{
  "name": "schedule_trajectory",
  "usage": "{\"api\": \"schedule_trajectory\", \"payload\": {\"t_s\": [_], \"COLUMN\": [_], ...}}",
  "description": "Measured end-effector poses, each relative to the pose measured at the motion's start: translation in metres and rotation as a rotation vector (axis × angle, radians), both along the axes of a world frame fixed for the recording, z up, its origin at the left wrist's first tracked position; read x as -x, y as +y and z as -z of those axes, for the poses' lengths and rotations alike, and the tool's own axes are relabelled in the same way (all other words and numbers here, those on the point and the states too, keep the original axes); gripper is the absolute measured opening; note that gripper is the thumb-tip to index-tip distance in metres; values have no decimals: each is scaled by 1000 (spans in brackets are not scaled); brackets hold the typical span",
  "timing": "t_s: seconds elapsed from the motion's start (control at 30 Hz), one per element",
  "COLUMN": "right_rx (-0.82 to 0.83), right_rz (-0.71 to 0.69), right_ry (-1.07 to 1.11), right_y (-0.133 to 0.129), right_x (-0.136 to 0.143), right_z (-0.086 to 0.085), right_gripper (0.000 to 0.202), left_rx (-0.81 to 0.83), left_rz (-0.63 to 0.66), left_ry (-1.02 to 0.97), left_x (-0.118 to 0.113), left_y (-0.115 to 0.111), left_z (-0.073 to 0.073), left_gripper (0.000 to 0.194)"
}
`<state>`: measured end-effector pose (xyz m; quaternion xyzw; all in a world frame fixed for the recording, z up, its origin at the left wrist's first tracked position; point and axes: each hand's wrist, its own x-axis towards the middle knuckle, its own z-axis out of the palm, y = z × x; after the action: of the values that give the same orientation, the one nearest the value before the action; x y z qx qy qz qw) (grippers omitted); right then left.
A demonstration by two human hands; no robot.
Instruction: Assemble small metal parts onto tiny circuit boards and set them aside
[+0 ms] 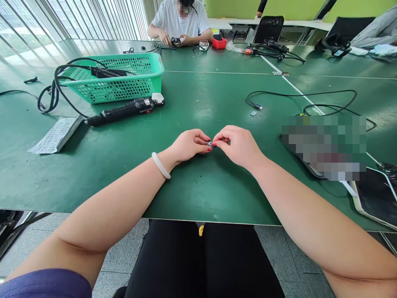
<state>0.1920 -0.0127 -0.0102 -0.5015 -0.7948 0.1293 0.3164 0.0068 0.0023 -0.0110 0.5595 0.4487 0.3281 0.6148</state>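
Note:
A tiny silver-and-black piece (209,144) is held just above the green table, between the fingertips of both hands. My left hand (190,145), with a white bangle at its wrist, pinches it from the left with thumb and forefinger. From the right, my right hand (238,145) closes thumb and forefinger on the other end. The fingers cover much of the piece, and it is too small to tell its kind. Beyond the hands lie a small flat grey chip-like piece (253,113) and the plug of a black cable (258,106).
A green plastic basket (124,87) with cables stands at the left, a black electric screwdriver (124,111) before it. Folded paper (56,134) lies further left. At the right are a blurred-out item (324,147) and a tablet (376,196). A person (180,25) works across the table.

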Motion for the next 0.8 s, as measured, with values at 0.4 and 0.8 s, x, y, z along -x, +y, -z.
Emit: {"api": "schedule_trajectory", "payload": {"t_s": [0.4,0.8], "right_rx": [-8,116], "right_rz": [35,24], "right_ry": [85,40], "right_y": [1,-2], "right_x": [-3,-2], "right_z": [1,0], "right_gripper": [15,15], "left_rx": [9,12], "left_rz": [-37,-40], "left_ry": [5,-60], "left_x": [-1,0], "left_y": [-1,1], "left_z": [-3,1], "left_gripper": [26,28]}}
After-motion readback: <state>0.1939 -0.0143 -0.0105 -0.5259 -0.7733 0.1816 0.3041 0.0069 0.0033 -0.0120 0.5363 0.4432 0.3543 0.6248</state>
